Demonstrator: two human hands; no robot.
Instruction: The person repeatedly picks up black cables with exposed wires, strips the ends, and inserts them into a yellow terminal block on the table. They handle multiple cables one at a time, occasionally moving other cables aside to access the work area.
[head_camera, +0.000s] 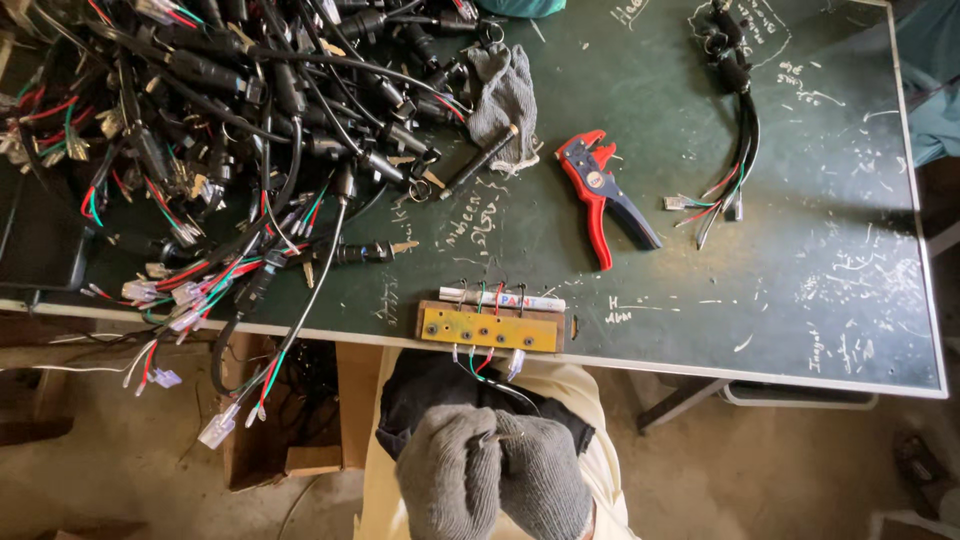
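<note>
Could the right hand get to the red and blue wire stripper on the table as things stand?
Probably yes: the wire stripper lies alone on bare table, nothing over it. But the right hand is pressed against the left hand, gripping something small.

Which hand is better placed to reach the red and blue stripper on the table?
Right, probably. The stripper lies to the right of the yellow jig, on the same side as the right hand; the left hand would have to cross over it.
</note>
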